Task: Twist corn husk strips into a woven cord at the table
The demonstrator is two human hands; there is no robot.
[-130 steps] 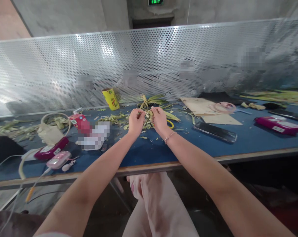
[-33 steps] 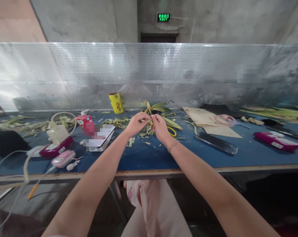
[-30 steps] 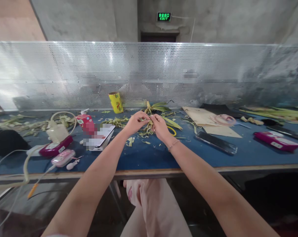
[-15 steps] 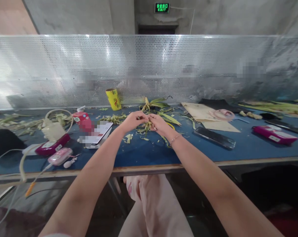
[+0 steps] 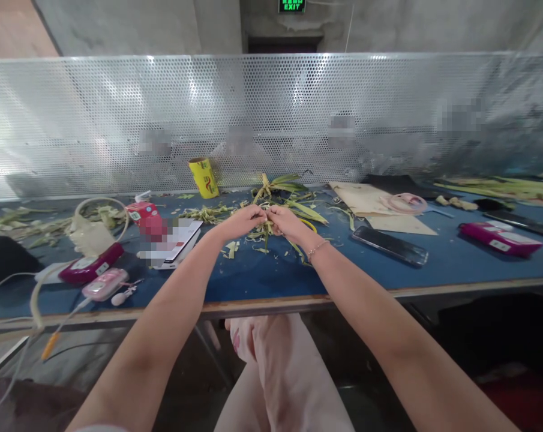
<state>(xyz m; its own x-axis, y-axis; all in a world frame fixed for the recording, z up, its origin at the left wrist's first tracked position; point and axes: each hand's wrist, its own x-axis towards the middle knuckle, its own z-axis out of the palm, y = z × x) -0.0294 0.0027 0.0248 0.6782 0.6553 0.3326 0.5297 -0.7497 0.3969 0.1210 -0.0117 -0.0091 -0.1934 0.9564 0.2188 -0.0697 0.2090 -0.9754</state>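
Note:
My left hand (image 5: 240,219) and my right hand (image 5: 285,221) meet over the blue table (image 5: 262,276), fingers pinched together on a small bundle of green-yellow leaf strips (image 5: 266,227). Loose ends of the strips hang down from between my fingertips onto the table. A thin bracelet sits on my right wrist. More cut leaf scraps (image 5: 230,248) lie just left of my hands, and a bunch of longer green leaves (image 5: 285,183) lies behind them. A yellow ring (image 5: 309,224) lies partly hidden behind my right hand.
A yellow can (image 5: 203,177) stands by the perforated metal screen (image 5: 271,114). Left: a white device (image 5: 177,239), red carton (image 5: 143,213), magenta case (image 5: 86,271), pink gadget (image 5: 104,284), cables. Right: a black phone (image 5: 390,245), cardboard sheet (image 5: 379,207), pink tape ring (image 5: 408,203), another magenta case (image 5: 501,239).
My hands have sunk lower toward the table and stayed pinched together on the strips. More strip ends now trail onto the table. The view has tilted down a little.

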